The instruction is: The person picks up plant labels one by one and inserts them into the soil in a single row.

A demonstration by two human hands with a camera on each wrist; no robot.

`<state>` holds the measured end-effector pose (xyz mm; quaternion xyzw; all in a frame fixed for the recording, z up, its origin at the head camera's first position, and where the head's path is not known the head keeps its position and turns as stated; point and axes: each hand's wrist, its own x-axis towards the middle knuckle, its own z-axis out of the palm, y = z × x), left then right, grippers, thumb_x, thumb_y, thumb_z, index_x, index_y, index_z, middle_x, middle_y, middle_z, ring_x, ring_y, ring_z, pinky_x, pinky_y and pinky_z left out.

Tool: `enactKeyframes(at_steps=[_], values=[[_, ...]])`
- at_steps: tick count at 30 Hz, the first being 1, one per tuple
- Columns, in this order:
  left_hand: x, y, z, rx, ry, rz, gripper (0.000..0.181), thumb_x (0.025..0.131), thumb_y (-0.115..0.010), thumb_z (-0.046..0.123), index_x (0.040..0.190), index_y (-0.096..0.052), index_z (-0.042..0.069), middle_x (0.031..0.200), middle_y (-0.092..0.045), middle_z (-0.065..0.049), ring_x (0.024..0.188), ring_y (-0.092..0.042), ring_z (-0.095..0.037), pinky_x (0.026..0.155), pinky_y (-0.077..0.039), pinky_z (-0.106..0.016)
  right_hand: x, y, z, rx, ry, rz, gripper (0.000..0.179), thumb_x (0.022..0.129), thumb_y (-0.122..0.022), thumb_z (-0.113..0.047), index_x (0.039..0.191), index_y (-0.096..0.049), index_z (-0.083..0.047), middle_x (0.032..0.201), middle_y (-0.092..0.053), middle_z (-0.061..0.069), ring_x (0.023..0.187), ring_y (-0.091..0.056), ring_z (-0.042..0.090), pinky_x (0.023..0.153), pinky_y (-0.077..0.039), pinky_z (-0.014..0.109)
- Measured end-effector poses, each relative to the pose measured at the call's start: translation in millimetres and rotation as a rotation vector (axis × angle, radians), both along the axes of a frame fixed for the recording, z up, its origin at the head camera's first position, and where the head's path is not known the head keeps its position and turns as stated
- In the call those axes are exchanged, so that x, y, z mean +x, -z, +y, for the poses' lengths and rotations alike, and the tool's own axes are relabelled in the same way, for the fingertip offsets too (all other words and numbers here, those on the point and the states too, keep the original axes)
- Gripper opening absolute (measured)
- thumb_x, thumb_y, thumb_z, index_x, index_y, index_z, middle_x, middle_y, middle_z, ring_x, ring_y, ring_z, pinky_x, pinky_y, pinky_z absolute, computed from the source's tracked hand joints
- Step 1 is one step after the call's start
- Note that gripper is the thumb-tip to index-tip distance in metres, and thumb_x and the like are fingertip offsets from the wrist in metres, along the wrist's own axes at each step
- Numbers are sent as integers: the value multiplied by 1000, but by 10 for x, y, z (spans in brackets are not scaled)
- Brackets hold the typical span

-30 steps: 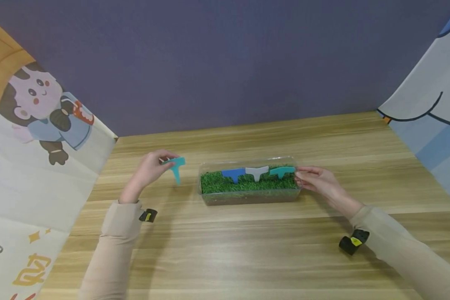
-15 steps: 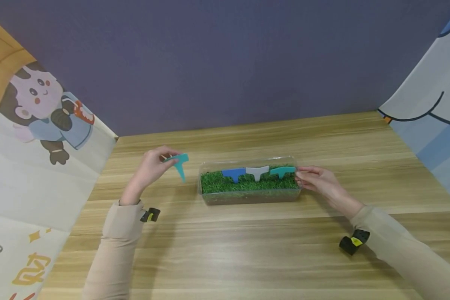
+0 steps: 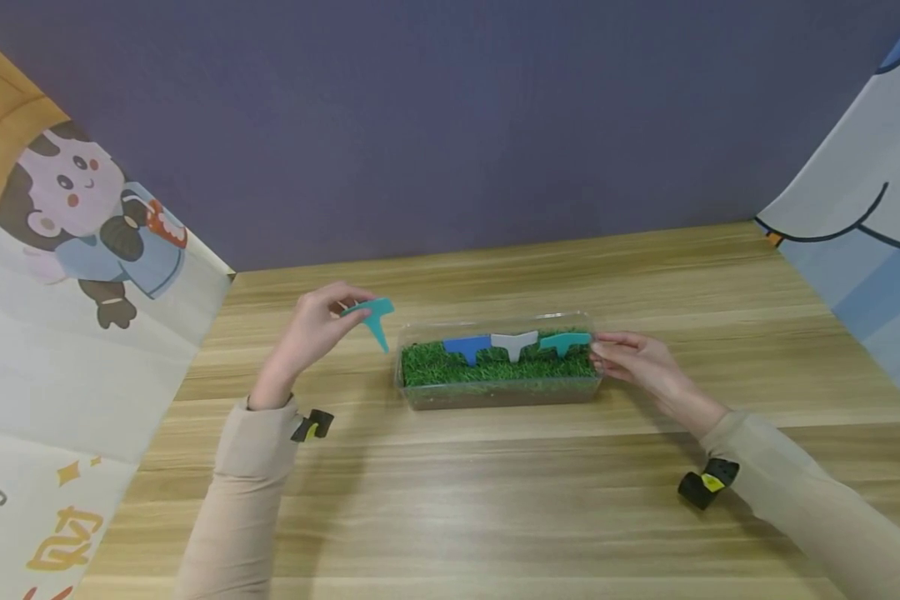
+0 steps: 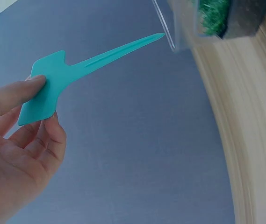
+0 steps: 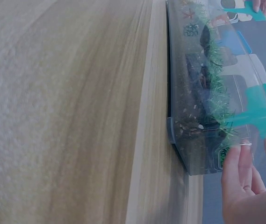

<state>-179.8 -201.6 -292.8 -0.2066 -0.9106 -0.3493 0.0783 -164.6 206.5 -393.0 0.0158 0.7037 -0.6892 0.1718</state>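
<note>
My left hand [image 3: 317,327] pinches a teal T-shaped plant label [image 3: 379,313] by its wide head, thumb on one face. Its pointed stem angles down to the right, in the air left of a clear plastic planter [image 3: 495,398]. In the left wrist view the label's tip [image 4: 161,35] appears close to the planter's rim. At the planter's right end, my right hand [image 3: 648,371] holds the wall near the rim between thumb and fingers. A blue label [image 3: 465,346], a white label [image 3: 514,343] and a teal-green label [image 3: 566,342] stand in the grass in a row.
Green grass [image 3: 427,367] over dark soil fills the planter, which stands on a wood-grain table [image 3: 450,500]. A dark blue-grey panel [image 3: 450,125] rises behind the table. Sheets with cartoon prints flank it left and right.
My left hand has moved right and slightly away from me with the teal label, whose stem tip is now nearer the planter's left end. My right hand and the planter have stayed put.
</note>
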Motion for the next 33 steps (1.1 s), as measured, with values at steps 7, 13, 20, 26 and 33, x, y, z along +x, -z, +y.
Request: enactKeyframes(at_steps=[7,13,20,26,33], values=[[-21,8,115,30,14,-24,19,83,-61,6,101,-64,4,93,-61,-7,80,-53,-16,73,-45,-31,-3,9,12,-43,7,10,56,84,-61,-22,125,-38,9,88,-64,-8,82,-60,5,76,-49,19],[-51,56,206,41,50,-20,18,81,-61,3,99,-64,1,93,-62,-10,79,-53,-18,71,-46,-32,-10,28,11,-9,26,4,53,83,-62,-24,123,-43,5,89,-64,-8,82,-61,5,77,-49,20],[-84,145,273,64,79,-31,16,80,-62,2,96,-65,0,91,-62,-10,80,-55,-20,71,-47,-32,2,-2,-3,-17,-3,5,61,84,-61,-23,127,-34,10,88,-64,-9,83,-60,4,78,-48,20],[-99,211,300,66,101,-44,16,80,-62,1,95,-65,0,90,-62,-10,79,-54,-20,70,-47,-32,7,-21,-4,-27,0,-10,61,85,-60,-21,128,-31,12,88,-64,-9,83,-60,5,78,-48,19],[-107,265,331,53,106,-54,16,80,-62,0,95,-65,-1,90,-62,-11,78,-54,-20,69,-47,-31,0,10,7,-38,5,1,56,84,-61,-21,126,-38,8,89,-64,-7,83,-60,6,78,-48,20]])
